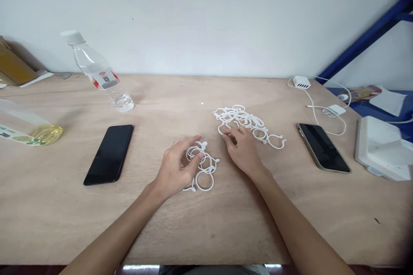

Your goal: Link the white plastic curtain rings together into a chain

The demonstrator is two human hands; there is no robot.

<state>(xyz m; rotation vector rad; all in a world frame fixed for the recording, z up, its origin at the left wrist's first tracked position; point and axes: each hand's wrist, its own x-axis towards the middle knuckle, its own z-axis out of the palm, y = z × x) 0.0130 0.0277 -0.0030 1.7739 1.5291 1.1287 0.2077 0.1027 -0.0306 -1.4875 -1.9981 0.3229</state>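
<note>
Left hand point(176, 168) curls loosely on thin white plastic rings point(202, 166); right hand point(242, 149), fingers flat, touches a heap point(248, 121) lying ten-to-four o'clock.

The left hand point(176, 169) and the right hand point(243, 150) are bare, with slender fingers and lightly marked knuckles; the nails are too small to make out. The wrists are narrow. The left forearm point(122, 227) and the right forearm point(290, 223) are bare as well, slim and smooth, uncovered from the wrists down to the lower edge of the view. Between the arms, at the very bottom, shows a thin strip of grey cloth point(213, 270), too little to tell what garment it is.
</note>
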